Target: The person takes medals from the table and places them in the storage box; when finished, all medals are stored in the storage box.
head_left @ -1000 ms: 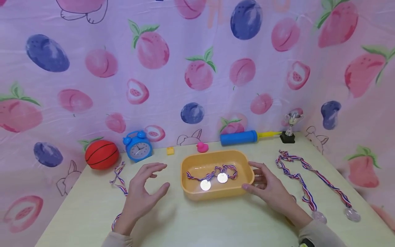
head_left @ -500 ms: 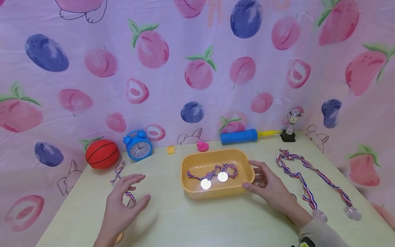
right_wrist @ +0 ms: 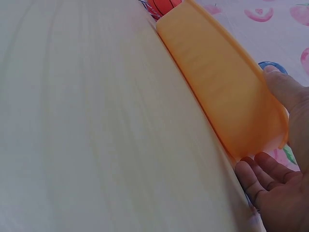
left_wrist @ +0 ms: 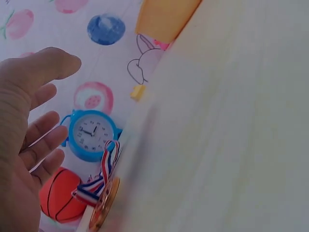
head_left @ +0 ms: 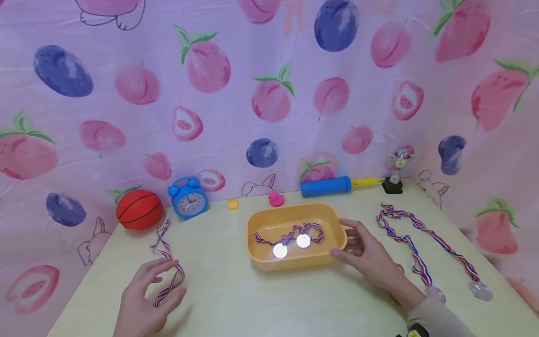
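My left hand (head_left: 143,302) hovers, fingers apart, above a striped ribbon (head_left: 164,248) at the left of the table. The ribbon belongs to a gold-coloured medal (left_wrist: 104,205), mostly hidden by the hand in the head view. My right hand (head_left: 370,260) grips the right end of a yellow plastic tub (head_left: 290,263), thumb at the rim and fingers around the end wall. Inside the tub lie two shiny medals (head_left: 280,251) with tangled striped ribbons (head_left: 290,236).
Two clear medals (head_left: 481,290) with long ribbons lie at the right; another disc is partly hidden under my right forearm. Along the back stand a red ball (head_left: 139,209), blue alarm clock (head_left: 189,201), yellow block (head_left: 233,204), pink duck (head_left: 276,199), blue pump (head_left: 326,186) and small trophy (head_left: 395,178).
My left hand has moved left and down, away from the tub's side to the ribbon at the left. My right hand and the tub have stayed in place.
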`<state>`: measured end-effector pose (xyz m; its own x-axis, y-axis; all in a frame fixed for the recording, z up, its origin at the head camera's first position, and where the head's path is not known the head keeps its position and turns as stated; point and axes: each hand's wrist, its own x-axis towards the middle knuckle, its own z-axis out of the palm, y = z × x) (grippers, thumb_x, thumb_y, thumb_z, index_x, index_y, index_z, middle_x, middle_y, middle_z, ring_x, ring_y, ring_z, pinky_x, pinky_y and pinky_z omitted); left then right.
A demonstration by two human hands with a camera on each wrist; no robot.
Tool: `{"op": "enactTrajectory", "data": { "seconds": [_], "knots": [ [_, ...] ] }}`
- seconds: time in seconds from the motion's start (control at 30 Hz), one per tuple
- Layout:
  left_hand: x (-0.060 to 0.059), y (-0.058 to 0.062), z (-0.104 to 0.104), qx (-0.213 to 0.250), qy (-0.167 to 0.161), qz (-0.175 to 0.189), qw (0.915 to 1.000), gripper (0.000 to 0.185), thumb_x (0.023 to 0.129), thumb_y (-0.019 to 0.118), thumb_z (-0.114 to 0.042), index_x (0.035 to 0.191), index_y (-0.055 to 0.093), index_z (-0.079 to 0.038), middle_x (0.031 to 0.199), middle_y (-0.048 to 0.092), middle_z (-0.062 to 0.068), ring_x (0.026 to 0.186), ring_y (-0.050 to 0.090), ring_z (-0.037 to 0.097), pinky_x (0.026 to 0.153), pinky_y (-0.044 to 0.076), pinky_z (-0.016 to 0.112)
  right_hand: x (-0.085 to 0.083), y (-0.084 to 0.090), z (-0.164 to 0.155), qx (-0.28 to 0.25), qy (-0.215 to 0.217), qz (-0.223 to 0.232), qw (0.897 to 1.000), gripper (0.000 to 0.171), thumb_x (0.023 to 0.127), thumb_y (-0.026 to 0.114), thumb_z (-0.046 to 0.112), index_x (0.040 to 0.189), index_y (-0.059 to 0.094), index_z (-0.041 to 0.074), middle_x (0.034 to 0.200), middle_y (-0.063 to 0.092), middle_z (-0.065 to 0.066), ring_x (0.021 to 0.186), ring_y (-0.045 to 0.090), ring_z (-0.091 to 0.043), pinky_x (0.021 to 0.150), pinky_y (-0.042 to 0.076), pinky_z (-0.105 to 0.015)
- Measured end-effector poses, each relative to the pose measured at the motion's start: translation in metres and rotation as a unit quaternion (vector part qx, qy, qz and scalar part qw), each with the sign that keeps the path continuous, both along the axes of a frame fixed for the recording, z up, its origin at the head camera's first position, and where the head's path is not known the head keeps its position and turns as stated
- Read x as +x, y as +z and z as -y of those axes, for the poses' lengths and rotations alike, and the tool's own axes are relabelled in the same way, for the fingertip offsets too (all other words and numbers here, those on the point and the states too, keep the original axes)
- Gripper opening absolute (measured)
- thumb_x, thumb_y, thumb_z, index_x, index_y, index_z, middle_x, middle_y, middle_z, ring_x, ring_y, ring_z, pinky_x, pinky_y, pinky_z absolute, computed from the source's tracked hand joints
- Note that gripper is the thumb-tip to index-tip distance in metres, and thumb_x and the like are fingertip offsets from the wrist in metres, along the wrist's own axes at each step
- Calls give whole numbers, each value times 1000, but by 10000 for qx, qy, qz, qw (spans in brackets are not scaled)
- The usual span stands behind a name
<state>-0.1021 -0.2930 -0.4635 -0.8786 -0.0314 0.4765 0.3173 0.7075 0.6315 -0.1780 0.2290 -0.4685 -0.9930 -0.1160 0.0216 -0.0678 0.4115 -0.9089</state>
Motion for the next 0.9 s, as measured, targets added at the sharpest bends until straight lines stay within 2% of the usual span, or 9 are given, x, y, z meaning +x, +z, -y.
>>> {"op": "enactTrajectory", "data": {
  "seconds": [0.1, 0.23, 0.4, 0.5, 0.67, 0.8, 0.9],
  "knots": [
    [6, -2, 6, -223, 234, 77, 9994, 64, 80, 104, -18, 137, 77, -26, 137, 68, -7, 125, 54, -7, 93, 49, 9, -1, 0, 0, 11, -15, 9, 10000, 88, 97, 88, 44, 169, 40, 29, 150, 61, -14, 129, 68, -29, 101, 62, -30],
    [12, -5, 16, -474, 492, 373, 9970, 61, 82, 103, -31, 136, 78, -23, 136, 69, -6, 119, 52, -11, 89, 52, 10, -1, 0, -1, -7, -17, -7, 10000, 88, 97, 89, 44, 169, 40, 29, 151, 61, -13, 128, 68, -29, 100, 62, -29],
    [17, -8, 28, -838, 597, 613, 9928, 60, 81, 103, -41, 133, 79, -24, 134, 70, -2, 113, 51, -16, 85, 55, 15, -1, -2, -2, -18, -4, -17, 10000, 88, 97, 89, 43, 169, 40, 29, 150, 61, -13, 128, 68, -28, 99, 62, -27],
    [17, -11, 33, -1057, 581, 780, 9896, 62, 78, 103, -46, 132, 80, -26, 133, 71, -1, 114, 57, -7, 85, 58, 20, -2, -3, -2, -18, -16, -21, 10000, 88, 97, 89, 44, 169, 40, 30, 150, 61, -13, 128, 68, -28, 99, 62, -28],
    [16, -12, 42, -1287, 460, 1292, 9822, 68, 76, 102, -55, 132, 80, -24, 136, 70, 6, 119, 68, 24, 90, 64, 38, -2, -4, -2, -59, -5, -39, 10000, 88, 97, 89, 42, 169, 40, 30, 150, 62, -13, 128, 68, -28, 99, 62, -28],
    [17, -12, 48, -1030, 334, 1880, 9762, 71, 77, 101, -55, 135, 78, -21, 140, 68, 12, 123, 69, 34, 94, 66, 50, -2, -4, -2, -59, 13, -65, 10000, 87, 98, 88, 41, 169, 40, 30, 150, 62, -13, 127, 69, -28, 98, 62, -27],
    [16, -12, 51, -829, 323, 2374, 9673, 72, 78, 101, -55, 137, 78, -20, 142, 66, 14, 126, 67, 36, 100, 64, 55, -2, -4, -2, -63, 21, -77, 9999, 86, 98, 88, 40, 169, 40, 29, 150, 62, -13, 128, 68, -28, 98, 61, -26]
  ]
}}
